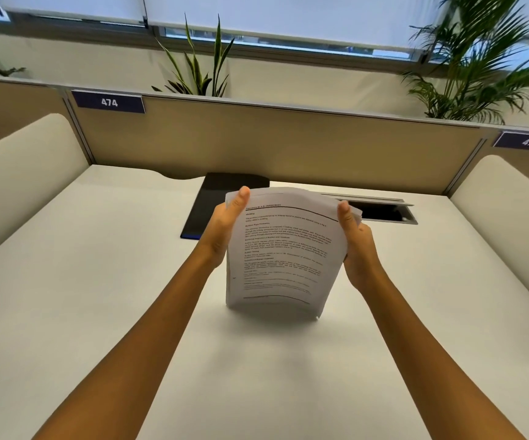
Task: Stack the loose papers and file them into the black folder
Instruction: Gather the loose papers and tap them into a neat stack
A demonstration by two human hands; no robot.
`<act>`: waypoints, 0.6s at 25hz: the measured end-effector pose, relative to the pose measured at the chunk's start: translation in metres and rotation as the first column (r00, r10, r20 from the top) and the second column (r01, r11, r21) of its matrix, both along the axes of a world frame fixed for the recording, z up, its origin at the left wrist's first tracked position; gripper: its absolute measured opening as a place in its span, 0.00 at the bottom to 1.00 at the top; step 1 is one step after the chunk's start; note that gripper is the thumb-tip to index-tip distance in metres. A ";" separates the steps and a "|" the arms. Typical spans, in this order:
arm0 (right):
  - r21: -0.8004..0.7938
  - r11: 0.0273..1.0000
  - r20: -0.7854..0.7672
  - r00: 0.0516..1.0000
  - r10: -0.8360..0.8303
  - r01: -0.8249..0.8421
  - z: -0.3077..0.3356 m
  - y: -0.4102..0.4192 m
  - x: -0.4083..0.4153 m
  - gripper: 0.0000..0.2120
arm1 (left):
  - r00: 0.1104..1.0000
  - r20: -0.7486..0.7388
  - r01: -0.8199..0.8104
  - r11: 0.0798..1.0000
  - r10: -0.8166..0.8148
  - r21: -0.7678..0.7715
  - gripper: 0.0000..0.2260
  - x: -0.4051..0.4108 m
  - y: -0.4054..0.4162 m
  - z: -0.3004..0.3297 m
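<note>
Both of our hands are gripping a bundle of white printed paper sheets [284,249] upright over the white desk top [82,281]. Our left hand [225,223] is clasping the bundle's left edge, thumb pressing on the printed front near the top corner. Our right hand [357,246] is clasping the right edge the same way, thumb lying on the front. We are standing the sheets on their lower edge, which is touching or nearly touching the desk top; we cannot tell which. Sheets are bowing slightly toward us. Behind the bundle, a flat black rectangular folder [209,204] is lying closed on the desk top, partly hidden by the papers and our left hand. Right of the bundle's top, a grey-framed cable slot [383,211] is sitting open.
</note>
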State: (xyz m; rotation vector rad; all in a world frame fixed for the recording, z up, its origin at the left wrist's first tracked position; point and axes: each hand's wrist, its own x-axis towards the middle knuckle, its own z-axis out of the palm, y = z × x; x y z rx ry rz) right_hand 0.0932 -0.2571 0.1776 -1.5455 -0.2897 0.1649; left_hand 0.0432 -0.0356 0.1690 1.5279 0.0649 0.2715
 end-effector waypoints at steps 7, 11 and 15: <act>0.008 1.000 -0.053 0.999 0.001 0.000 0.012 0.006 0.007 0.22 | 0.998 -0.055 -0.002 1.000 0.001 -0.004 0.24 0.013 -0.002 0.012; 0.050 0.999 -0.079 0.997 -0.008 0.012 0.011 0.006 0.012 0.23 | 0.997 -0.069 -0.024 0.999 0.022 -0.029 0.24 0.016 -0.002 0.011; 0.022 0.998 -0.076 0.996 -0.051 0.053 0.006 0.008 0.017 0.21 | 0.998 -0.007 -0.055 0.993 0.056 0.104 0.22 0.019 -0.002 0.014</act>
